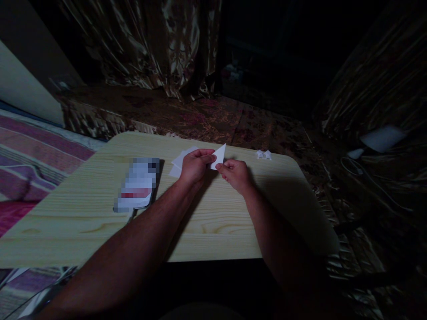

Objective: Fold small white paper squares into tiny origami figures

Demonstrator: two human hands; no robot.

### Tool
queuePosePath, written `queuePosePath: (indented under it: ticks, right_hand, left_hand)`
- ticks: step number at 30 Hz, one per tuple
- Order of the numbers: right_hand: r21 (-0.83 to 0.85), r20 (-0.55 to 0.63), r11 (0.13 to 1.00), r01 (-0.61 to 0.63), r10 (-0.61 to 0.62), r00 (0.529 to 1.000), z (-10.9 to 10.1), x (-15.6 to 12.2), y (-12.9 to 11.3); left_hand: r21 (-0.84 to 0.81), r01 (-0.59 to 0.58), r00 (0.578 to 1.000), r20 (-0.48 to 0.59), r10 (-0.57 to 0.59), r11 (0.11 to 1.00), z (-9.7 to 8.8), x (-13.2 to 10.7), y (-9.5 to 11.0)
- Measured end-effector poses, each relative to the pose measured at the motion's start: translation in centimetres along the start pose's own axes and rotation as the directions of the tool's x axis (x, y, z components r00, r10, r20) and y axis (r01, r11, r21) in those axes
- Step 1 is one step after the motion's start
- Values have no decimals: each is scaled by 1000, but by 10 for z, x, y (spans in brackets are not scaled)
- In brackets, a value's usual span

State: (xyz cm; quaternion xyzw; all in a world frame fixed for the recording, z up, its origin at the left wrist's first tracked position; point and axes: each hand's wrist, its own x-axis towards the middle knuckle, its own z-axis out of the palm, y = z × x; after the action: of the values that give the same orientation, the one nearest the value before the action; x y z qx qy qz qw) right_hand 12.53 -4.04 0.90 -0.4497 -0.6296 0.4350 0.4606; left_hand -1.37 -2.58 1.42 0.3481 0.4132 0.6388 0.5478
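Observation:
A small piece of white paper point(219, 157), folded to a pointed triangle, is held up above the table between both hands. My left hand point(196, 165) is closed on its left side, thumb on the near face. At the lower right corner of the paper, my right hand point(235, 174) pinches the edge between thumb and curled fingers. Behind the left wrist lie loose sheets of white paper point(180, 159), partly hidden by that hand. Two little folded white paper shapes point(263, 154) sit side by side near the table's far right edge.
The light wooden table point(213, 231) has rounded corners. A phone-like device point(138, 184), blurred out, lies on its left with a cable at its near end. A striped bedspread point(30, 160) is at the left. Past the right edge are a white lamp-like object point(383, 138) and a cord.

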Motion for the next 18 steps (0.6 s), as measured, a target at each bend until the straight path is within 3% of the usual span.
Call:
queuePosePath:
  ticks: [4,10,18]
  right_hand:
    - [73,1,997,3,-3,1000,0,0,0]
    - [155,-86,988,23,-10,996,-2,3,4]
    - [197,-54,980,-9,20,998,-1,2,3]
  left_hand:
    - [18,-53,998,15,53,998,2,-4,1]
    - [19,-107,989,101,104,994,8,-11,2]
    - [64,-107,994,34,105,992,12,-15,4]
